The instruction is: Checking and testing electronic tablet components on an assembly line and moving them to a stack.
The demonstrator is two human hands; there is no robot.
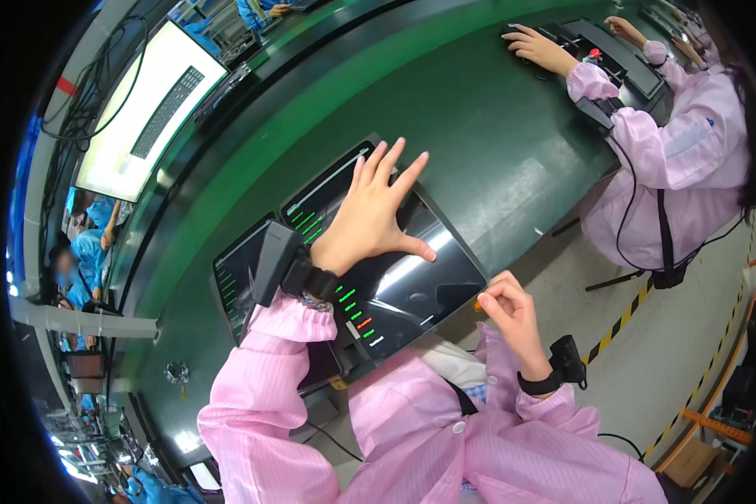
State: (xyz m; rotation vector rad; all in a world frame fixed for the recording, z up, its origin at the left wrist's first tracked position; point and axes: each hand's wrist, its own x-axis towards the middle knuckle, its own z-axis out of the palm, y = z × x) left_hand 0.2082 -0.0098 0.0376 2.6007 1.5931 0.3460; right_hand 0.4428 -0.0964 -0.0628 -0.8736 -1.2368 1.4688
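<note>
A black flat screen device point(445, 252) lies at the table's near edge, with green and red lines of text on its left part and a bright glare streak across it. Over it my left hand point(376, 210) is spread wide, fingers apart and holding nothing; whether it touches the glass I cannot tell. Beside the device's lower right corner, my right hand point(512, 315) is closed, with thumb and fingers pinched together. A small yellow-orange thing point(479, 304) shows at its fingertips, too small to name. Both wrists wear black strapped devices.
Another dark screen point(242, 269) with green lines lies to the left. A bright monitor point(151, 109) stands at the far left. On the right, a co-worker in a pink coat point(680, 151) handles a black device point(601, 55). A small clear object point(176, 371) lies on the green table point(479, 126).
</note>
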